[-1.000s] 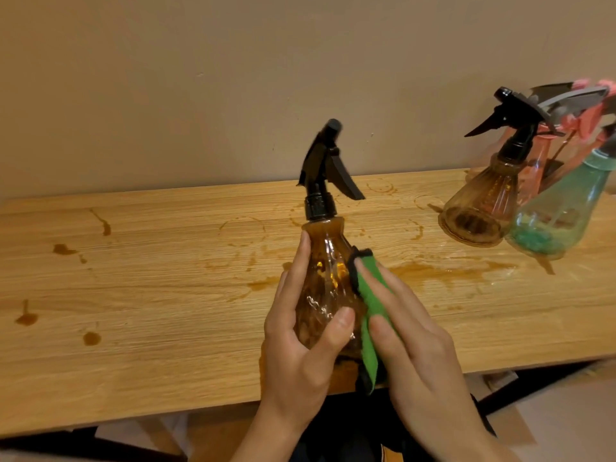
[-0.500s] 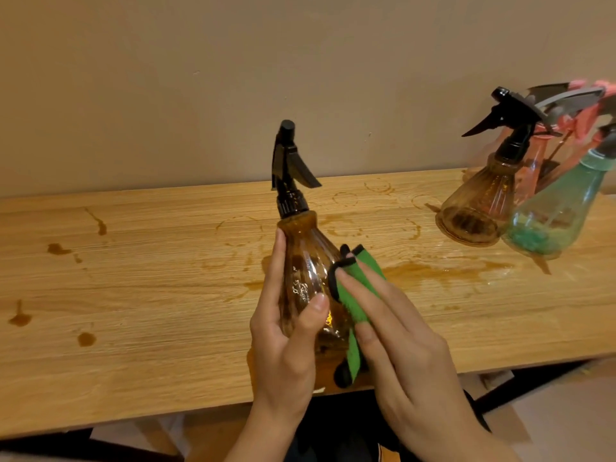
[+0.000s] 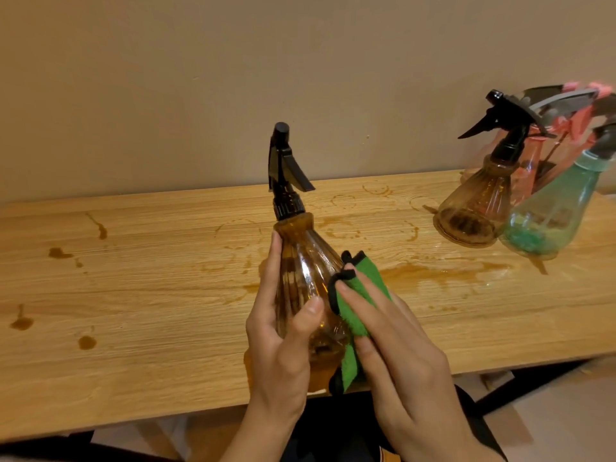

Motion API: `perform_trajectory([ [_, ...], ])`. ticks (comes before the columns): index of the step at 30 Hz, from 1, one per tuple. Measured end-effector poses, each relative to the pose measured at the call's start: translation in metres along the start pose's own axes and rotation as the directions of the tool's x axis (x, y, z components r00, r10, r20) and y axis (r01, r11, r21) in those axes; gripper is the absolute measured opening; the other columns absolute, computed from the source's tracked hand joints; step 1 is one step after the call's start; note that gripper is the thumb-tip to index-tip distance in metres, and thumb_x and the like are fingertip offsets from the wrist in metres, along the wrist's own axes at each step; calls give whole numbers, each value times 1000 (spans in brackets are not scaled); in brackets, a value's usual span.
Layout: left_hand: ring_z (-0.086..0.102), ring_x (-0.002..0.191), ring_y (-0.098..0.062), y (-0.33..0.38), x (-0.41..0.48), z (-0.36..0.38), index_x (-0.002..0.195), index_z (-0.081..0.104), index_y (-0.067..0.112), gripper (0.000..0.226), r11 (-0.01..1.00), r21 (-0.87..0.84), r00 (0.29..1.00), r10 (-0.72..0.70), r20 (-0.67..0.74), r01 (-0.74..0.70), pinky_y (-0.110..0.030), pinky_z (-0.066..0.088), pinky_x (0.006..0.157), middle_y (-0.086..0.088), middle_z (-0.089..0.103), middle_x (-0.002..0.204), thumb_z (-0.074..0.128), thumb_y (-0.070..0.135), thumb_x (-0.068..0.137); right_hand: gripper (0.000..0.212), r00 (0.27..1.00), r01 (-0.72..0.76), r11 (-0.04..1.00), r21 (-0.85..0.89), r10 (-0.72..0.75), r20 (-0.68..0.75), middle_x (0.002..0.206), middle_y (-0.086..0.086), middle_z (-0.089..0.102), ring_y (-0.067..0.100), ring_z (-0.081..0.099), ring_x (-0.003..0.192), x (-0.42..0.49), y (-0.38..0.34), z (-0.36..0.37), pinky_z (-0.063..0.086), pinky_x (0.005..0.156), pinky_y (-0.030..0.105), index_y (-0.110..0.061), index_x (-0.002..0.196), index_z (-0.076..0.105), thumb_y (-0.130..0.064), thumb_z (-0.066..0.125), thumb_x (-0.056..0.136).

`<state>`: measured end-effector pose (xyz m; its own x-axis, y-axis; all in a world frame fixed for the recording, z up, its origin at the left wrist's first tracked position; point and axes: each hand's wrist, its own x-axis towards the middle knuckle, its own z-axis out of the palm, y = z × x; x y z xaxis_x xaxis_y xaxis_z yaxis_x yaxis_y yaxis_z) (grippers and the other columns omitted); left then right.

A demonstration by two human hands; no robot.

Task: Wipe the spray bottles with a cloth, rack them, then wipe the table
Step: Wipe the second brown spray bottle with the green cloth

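Observation:
An amber spray bottle [image 3: 301, 261] with a black trigger head stands tilted over the near edge of the wooden table [image 3: 133, 295]. My left hand [image 3: 283, 341] grips its body, thumb across the front and fingers behind. My right hand [image 3: 396, 348] presses a green cloth [image 3: 358, 295] with black edging flat against the bottle's right side with straight fingers. At the far right, another amber bottle [image 3: 476, 208], a green bottle [image 3: 550, 218] and a pink bottle [image 3: 533, 168] hang tilted from a grey rack [image 3: 560, 98].
Brown spills and ring marks dot the table: a wide wet streak [image 3: 450, 271] right of my hands, drops [image 3: 60, 253] at the left. A beige wall stands behind the table. Dark table legs [image 3: 520, 391] show below the near edge.
The bottle has turned in my left hand and leaned left; its nozzle now points away. My right hand has slid the cloth along the bottle's side.

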<state>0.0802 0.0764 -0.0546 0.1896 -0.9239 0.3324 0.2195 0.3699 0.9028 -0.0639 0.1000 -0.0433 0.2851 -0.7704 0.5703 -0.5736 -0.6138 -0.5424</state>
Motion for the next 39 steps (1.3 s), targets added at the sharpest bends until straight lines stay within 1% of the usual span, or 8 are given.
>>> perform_trajectory([
  [4,55,138,-20,0,-4,2,152,43,46,77,990,123,991,57,118,-72,-34,50,108,5,57,151,68,37,80,43,973,-228,927,298,226,44,150,-31,45,-6,41,140,25,2,-9,38,114,25,-43,150,43,-38,40,108],
  [8,54,139,-12,1,-4,4,151,43,46,75,993,99,989,55,138,-69,-21,50,102,14,55,151,67,35,81,44,973,-231,912,340,213,91,151,-34,42,-9,36,142,43,3,-15,35,117,23,-40,151,41,-36,44,107],
  [16,54,140,-29,0,0,2,150,46,49,75,999,26,999,30,45,-31,-59,40,115,-4,56,152,69,36,80,45,998,-57,988,141,57,1,161,-17,36,9,29,151,10,0,0,23,121,23,-32,152,45,-33,41,107],
  [21,53,141,-20,-2,-1,2,150,42,53,77,991,126,992,29,124,-45,-44,48,111,6,54,153,70,41,79,44,939,-341,858,384,333,89,140,-39,50,-15,45,132,39,4,-5,41,109,16,-54,144,47,-51,52,101],
  [25,58,136,-15,-1,0,4,151,45,47,79,997,67,996,18,91,-24,-27,53,102,10,59,149,74,43,78,51,957,-290,902,320,270,106,138,-40,50,-18,45,129,47,-3,-8,40,103,8,-51,148,41,-49,57,99],
  [29,59,135,-25,1,0,3,149,49,47,73,1000,-20,998,-8,65,9,-53,45,111,0,61,147,69,35,79,51,977,-213,949,234,207,49,158,-31,32,-7,27,147,19,-3,4,26,115,10,-55,149,37,-55,47,99],
  [33,54,139,-35,1,0,-2,148,50,48,74,999,-40,998,-23,52,25,-66,36,115,-7,56,152,70,35,77,45,955,-289,855,430,288,69,154,-32,37,-8,30,145,8,-5,4,27,110,5,-61,142,43,-55,44,97],
  [39,58,137,-22,1,-2,1,152,44,46,77,999,51,980,-8,197,-2,-30,52,104,4,57,151,67,35,79,41,917,-397,753,525,354,186,139,-24,60,-3,56,127,42,3,-15,49,107,32,-49,142,52,-54,49,102],
])
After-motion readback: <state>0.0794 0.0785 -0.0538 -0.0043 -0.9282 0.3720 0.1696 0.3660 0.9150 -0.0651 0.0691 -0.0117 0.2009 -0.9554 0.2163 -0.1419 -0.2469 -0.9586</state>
